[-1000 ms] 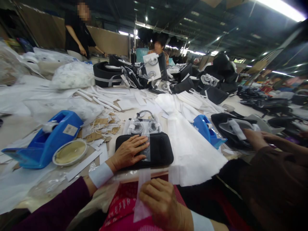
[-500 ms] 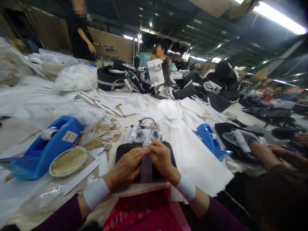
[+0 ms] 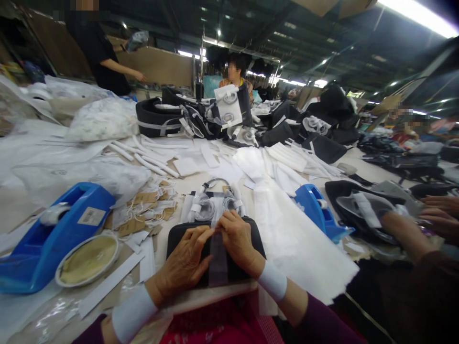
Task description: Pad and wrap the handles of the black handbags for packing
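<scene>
A black bag point(image 3: 234, 272) lies in front of me at the table edge. Down its middle runs a translucent pale strip point(image 3: 218, 267). My left hand point(image 3: 184, 258) rests on the bag's left half, thumb apart from its fingers, fingertips touching the strip's left edge. Curled fingers of my right hand point(image 3: 236, 239) pinch the strip near its upper part. Beyond my hands, coiled straps point(image 3: 204, 209) in clear wrap and a handle point(image 3: 217, 181) padded in white are joined to the bag. The fingertips partly cover the strip.
A blue tape dispenser point(image 3: 57, 239) and a shallow dish point(image 3: 114, 253) stand left, near brown tags point(image 3: 132, 224). White sheet point(image 3: 304, 253) and a second blue dispenser point(image 3: 317, 215) lie right. Bags point(image 3: 159, 126) are heaped behind. A co-worker's hand point(image 3: 398, 229) handles a bag at right.
My left hand's fingers have lifted and bent, and its thumb has spread away. My right hand stays at the strip. The standing person at the back has shifted left. The view has tilted slightly.
</scene>
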The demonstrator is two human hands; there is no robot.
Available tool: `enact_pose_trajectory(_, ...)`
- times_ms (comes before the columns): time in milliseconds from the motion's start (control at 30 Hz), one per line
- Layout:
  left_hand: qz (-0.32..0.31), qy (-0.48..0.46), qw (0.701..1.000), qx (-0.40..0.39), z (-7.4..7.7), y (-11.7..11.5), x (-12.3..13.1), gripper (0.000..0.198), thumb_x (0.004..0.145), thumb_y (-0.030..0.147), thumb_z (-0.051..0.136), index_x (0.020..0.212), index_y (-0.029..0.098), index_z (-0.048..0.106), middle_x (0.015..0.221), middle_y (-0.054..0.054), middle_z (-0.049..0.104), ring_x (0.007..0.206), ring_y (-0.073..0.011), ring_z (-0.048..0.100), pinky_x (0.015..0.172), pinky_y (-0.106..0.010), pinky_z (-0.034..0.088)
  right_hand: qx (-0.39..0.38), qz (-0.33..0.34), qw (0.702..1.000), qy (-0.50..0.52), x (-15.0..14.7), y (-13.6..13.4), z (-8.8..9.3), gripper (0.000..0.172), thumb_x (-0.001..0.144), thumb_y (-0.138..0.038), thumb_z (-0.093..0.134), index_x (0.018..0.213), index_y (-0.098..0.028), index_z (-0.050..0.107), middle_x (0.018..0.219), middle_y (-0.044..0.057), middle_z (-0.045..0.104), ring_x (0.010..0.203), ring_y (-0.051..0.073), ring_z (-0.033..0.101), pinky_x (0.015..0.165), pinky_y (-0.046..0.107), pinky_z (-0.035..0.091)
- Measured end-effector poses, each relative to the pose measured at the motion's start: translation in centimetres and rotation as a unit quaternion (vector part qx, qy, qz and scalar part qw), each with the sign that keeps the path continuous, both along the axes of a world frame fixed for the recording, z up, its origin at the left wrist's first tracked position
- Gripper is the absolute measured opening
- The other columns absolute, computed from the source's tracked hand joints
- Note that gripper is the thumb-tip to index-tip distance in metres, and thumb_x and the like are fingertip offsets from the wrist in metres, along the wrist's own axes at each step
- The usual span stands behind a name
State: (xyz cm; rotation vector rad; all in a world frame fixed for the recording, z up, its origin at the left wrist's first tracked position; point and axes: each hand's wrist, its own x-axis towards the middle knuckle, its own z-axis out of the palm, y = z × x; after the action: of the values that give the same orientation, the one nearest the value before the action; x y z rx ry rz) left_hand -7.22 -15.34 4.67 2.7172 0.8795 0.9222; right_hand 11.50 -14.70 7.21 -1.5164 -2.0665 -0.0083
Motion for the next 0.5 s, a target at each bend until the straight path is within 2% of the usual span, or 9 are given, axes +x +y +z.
enact_pose_trajectory(333, 0.011, 0.044, 0.997, 0.059, 0.39, -0.30, 0.26, 0.052, 0.087, 0.013, 0.055, 0.137, 0.014, 0.041, 0.124, -0.014, 0.051, 0.110, -0.0253, 0.047, 0.095, -0.039, 0.044, -0.037, -0.012, 0.999, 0.001, 0.01, 0.44, -0.12, 0.014, 0.087, -0.012, 0.060, 0.075, -0.020, 0.060, 0.085, 0.000, 0.062, 0.086, 0.016, 0.054, 0.063, 0.026, 0.035)
enact_pose_trajectory(500, -0.007, 0.094, 0.992, 0.081, 0.57, -0.28, 0.20, 0.045, 0.091, 0.027, 0.055, 0.133, 0.012, 0.049, 0.121, -0.015, 0.054, 0.106, -0.0260, 0.049, 0.093, -0.040, 0.044, -0.054, -0.032, 0.998, 0.005, -0.15, 0.58, -0.08, 0.013, 0.086, -0.011, 0.060, 0.076, -0.019, 0.060, 0.088, 0.001, 0.062, 0.087, 0.015, 0.056, 0.066, 0.025, 0.037)
